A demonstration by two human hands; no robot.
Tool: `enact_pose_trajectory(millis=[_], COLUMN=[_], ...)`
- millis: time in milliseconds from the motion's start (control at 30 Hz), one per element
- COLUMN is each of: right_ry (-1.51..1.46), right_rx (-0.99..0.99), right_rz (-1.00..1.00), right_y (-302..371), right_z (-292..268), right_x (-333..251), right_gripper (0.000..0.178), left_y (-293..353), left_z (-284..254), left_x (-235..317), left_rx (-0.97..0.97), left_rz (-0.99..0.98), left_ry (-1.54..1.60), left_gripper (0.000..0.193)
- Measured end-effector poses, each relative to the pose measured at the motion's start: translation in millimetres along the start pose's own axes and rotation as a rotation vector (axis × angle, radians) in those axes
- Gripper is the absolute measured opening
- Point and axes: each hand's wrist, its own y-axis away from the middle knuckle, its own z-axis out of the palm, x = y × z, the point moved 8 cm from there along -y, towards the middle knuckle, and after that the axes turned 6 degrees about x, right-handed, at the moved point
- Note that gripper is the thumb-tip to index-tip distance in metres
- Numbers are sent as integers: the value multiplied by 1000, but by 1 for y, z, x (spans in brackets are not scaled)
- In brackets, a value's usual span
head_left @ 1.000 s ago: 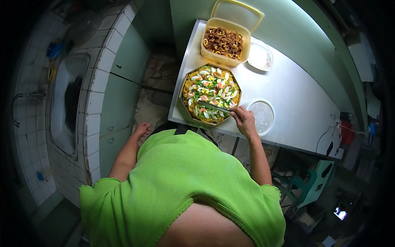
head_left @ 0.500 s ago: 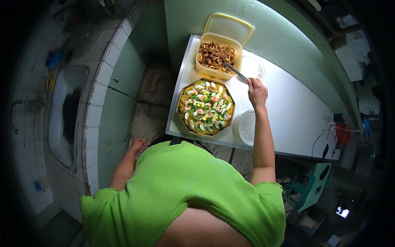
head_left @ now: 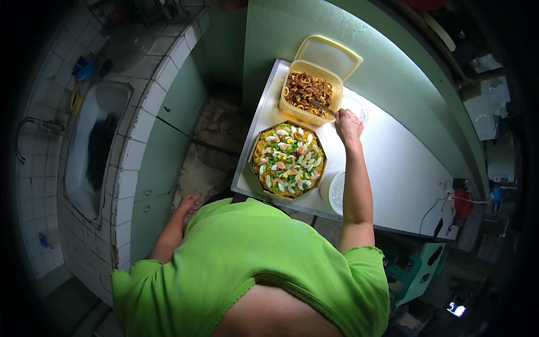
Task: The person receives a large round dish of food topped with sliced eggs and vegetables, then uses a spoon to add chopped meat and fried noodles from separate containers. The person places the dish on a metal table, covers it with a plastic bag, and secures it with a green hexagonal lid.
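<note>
My right hand (head_left: 349,126) grips a pair of metal tongs (head_left: 322,106), their tips down in the brown food with pale rings (head_left: 306,92). That food fills a yellowish plastic container (head_left: 307,116), whose lid (head_left: 330,55) stands open against the wall. Just nearer to me sits an octagonal tray (head_left: 256,178) of yellow noodles (head_left: 261,151) topped with egg slices, shrimp and chopped greens. My left hand (head_left: 188,204) hangs low beside my body, off the table, its fingers curled with nothing visible in them.
A round whitish tub (head_left: 336,194) stands at the white table's (head_left: 393,163) front edge, beside my right forearm. Behind my right hand lies a clear round lid or dish (head_left: 359,106). A tiled counter with a sink (head_left: 84,163) runs along the left; a green chair (head_left: 418,275) is at right.
The tongs have gone further into the brown food, and my right hand has come closer to the container. The whole view has shifted slightly. My left hand stays low at my side.
</note>
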Motion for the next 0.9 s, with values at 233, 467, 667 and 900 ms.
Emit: enact_pose_trajectory(millis=[233,467,667,900], right_ry=[-198,-570,-728,-465], right_rx=[73,20,-296,-206], right_rz=[162,70,194,100], right_y=[31,112,220,237], right_z=[-22,-39,-4,-12], right_x=[30,56,75,76], right_gripper=[30,22,18,17], left_y=[-17,-23,-23,-30], left_z=[10,21,34,45], left_x=[-6,29,35,58], left_rx=[-47,-46,-85,-71], left_rz=[118,106,116,119], left_ry=[-5,-12,-105,-143], left_gripper=[34,33,33,31])
